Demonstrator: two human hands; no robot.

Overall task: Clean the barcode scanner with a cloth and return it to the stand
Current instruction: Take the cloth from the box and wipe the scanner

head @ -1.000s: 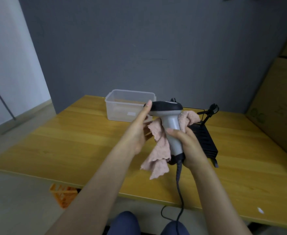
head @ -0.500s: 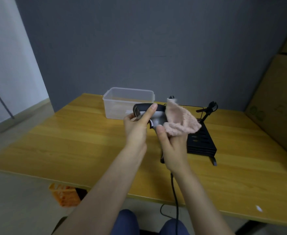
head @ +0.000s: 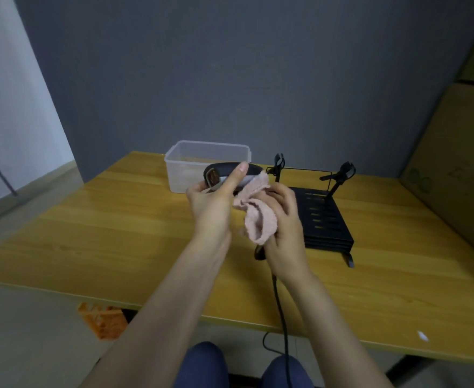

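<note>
Change: since half a second ago the pink cloth has slipped from the scanner's top down against the right palm, baring more of the dark head.
Left hand: the left hand (head: 215, 203) is closed on the black-and-grey handheld barcode scanner (head: 224, 175), its index finger laid along the top of the head, thumb underneath.
Right hand: the right hand (head: 282, 228) is wrapped around the scanner's handle and the bunched pink terry cloth (head: 257, 217) — fingers curled, the handle itself mostly hidden.
Scanner: held in the air above the yellow wooden table (head: 118, 233), its window end pointing left; a black cable (head: 282, 317) drops from the handle base past the table edge.
Stand: the black slotted metal stand (head: 325, 219) sits on the table just right of the hands, its two clip arms upright — nothing resting on it.
Beyond: a clear plastic lidless tub (head: 185, 163) stands behind the scanner; brown cardboard boxes (head: 459, 163) fill the right edge.
</note>
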